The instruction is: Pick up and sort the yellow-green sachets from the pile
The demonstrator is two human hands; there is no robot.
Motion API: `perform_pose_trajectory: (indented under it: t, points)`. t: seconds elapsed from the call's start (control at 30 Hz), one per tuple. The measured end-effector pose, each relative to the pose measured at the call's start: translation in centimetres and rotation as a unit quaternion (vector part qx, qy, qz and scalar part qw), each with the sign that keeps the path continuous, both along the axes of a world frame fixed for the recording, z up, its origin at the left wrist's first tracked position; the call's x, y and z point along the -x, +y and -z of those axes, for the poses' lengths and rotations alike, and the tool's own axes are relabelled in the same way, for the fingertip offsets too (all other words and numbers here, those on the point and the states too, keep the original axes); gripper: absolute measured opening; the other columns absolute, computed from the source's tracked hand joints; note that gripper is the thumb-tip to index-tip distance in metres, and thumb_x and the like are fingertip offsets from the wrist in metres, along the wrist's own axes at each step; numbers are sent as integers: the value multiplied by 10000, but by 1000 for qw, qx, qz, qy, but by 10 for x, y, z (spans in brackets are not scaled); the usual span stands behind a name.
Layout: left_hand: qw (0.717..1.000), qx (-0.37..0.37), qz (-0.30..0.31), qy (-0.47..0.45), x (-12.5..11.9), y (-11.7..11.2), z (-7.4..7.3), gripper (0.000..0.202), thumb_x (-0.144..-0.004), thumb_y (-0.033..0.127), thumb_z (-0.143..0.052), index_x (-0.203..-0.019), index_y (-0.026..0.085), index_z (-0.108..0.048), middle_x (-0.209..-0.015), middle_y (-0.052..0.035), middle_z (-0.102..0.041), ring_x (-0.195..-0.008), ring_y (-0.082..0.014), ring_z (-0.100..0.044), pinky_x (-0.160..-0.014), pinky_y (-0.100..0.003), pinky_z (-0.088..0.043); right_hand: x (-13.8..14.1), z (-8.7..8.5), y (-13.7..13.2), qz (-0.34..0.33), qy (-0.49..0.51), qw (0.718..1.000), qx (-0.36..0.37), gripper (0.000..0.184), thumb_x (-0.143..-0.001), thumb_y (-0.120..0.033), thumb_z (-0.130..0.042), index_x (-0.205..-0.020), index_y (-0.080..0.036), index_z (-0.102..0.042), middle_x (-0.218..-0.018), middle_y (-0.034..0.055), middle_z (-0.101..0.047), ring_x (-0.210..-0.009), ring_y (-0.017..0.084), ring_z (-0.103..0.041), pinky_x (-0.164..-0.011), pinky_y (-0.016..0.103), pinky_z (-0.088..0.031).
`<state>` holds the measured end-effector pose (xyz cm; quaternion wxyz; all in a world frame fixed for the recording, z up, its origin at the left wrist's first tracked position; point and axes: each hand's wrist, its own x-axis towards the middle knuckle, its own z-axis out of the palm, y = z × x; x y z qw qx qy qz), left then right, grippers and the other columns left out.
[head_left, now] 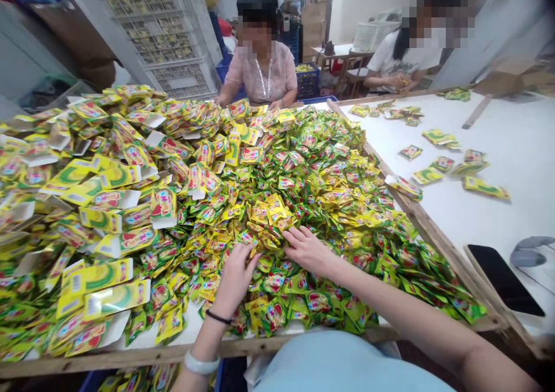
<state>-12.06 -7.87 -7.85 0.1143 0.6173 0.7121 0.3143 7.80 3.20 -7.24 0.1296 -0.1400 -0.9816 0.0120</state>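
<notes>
A deep heap of small green and yellow candy sachets point(277, 282) covers the middle of the table. My left hand point(236, 273) rests in the heap, its fingers slightly bent and its thumb apart, touching sachets. Just to its right, my right hand point(310, 252) lies on the sachets with fingers stretched forward. Between and beyond my fingertips sits a small cluster of yellow sachets point(271, 208). No sachet is plainly gripped in either hand. Printed yellow card boxes point(115, 299), many with open white flaps, are piled to the left.
A wooden rail point(427, 224) divides off the white table at right, where loose packs point(485, 188), a phone point(505, 279) and sunglasses point(531, 252) lie. One person point(262, 71) sits across the heap, another point(407, 62) at the back right. White crates point(160, 39) stand behind.
</notes>
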Motion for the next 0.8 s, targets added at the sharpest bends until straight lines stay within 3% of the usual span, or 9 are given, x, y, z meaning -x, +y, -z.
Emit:
perform_pose_trajectory:
  t: [0.07,0.13,0.2,0.3,0.43,0.53,0.67,0.73,0.8]
  points:
    - [988,-29,-90,-125,3,-2,-4,251,-819,397,-535,-896,176,-626,-956,-72,-516,-871,-207,-559,-746,-355,-522,6,-1,1,-12,19,1000,8,114,-867,-169,-528,-841,-171,-640,-1235,120,-539,-1170,262,-442,-982,449,-330]
    - [953,-49,-140,-265,1,-1,-8,293,-774,427,-583,-847,149,-644,-1074,-92,-498,-886,-199,-572,-690,-320,-542,2,-11,2,3,88,993,84,126,-885,-200,-510,-822,-179,-616,-1177,99,-573,-1119,240,-475,-955,419,-354]
    - [913,-41,-137,-383,-9,2,-11,305,-752,426,-611,-844,137,-647,-1083,-91,-529,-863,-186,-588,-674,-303,-543,-4,-24,-1,42,169,956,236,161,-918,-249,-456,-833,-184,-576,-978,71,-629,-914,186,-555,-809,323,-435]
    - [868,-9,-129,-480,-36,7,-13,315,-753,440,-616,-856,143,-632,-811,-37,-601,-712,-150,-584,-609,-257,-512,-6,-37,-11,98,219,883,405,206,-941,-309,-397,-826,-193,-522,-699,0,-578,-612,121,-514,-575,224,-413]
    - [821,-18,-115,-559,-68,8,-18,418,-845,531,-440,-990,175,-607,-845,-46,-645,-737,-159,-598,-626,-258,-491,3,-36,-20,146,233,891,362,197,-920,-318,-429,-805,-192,-527,-654,-1,-536,-582,128,-484,-596,251,-407]
    - [844,-32,-106,-524,-80,10,-22,372,-835,477,-505,-1022,170,-603,-927,-65,-663,-831,-183,-613,-746,-286,-496,8,-31,-22,162,301,863,372,152,-872,-342,-518,-918,-200,-541,-841,53,-581,-736,165,-542,-654,276,-454]
    - [888,-82,-99,-442,-89,15,-23,345,-880,403,-462,-1131,192,-570,-1214,-101,-563,-1182,-227,-486,-1018,-367,-369,11,-28,-25,130,379,688,605,485,-780,-392,-647,-1200,-252,-450,-1242,90,-509,-1021,204,-558,-721,293,-533]
    - [924,-101,-75,-362,-87,19,-23,330,-900,371,-428,-1163,219,-558,-1413,-87,-364,-1335,-232,-299,-1094,-382,-268,10,-29,-24,97,357,618,694,370,-791,-397,-636,-1103,-221,-548,-1129,76,-597,-928,201,-612,-708,317,-554]
    - [954,-131,-74,-259,-70,26,-28,332,-912,341,-402,-1200,229,-522,-1495,-70,-184,-1386,-234,-165,-1119,-401,-215,6,-31,-20,102,359,589,717,288,-792,-398,-636,-976,-177,-612,-946,63,-659,-751,184,-646,-616,312,-564]
